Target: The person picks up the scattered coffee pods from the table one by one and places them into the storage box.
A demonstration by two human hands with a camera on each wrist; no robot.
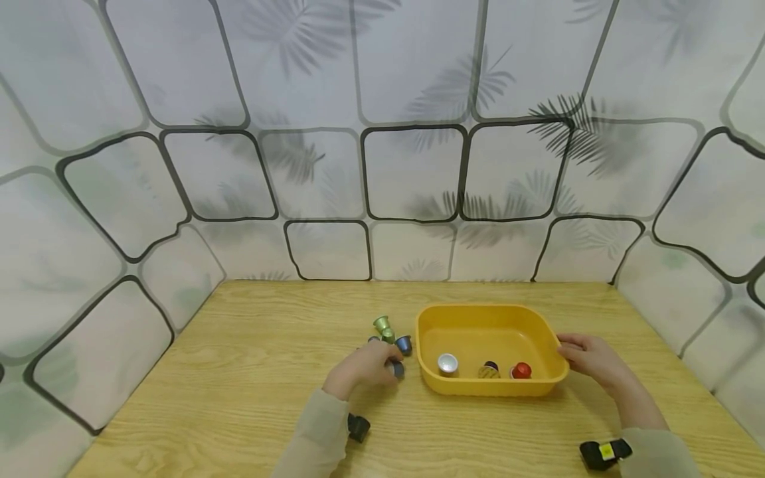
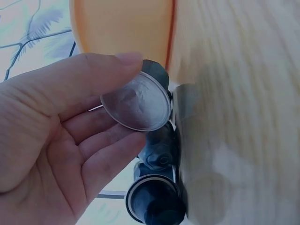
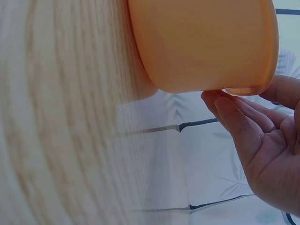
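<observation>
The left hand (image 1: 367, 367) pinched a pod (image 2: 140, 105) between thumb and fingers just left of the tray (image 1: 478, 335), while the right hand (image 1: 588, 358) held the tray's right rim. The pod looked light, thin-walled and slick, its silvery face likely easy to dent, so its edge or sides seemed the place to take hold. Beneath the tray spread a wood-grained table (image 1: 269, 332), with leaf-patterned walls (image 1: 412, 172) behind it and to both sides.

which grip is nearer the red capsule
Right. The right grip holds the yellow tray, right of the red capsule; the left grip is farther, left of the tray.
</observation>
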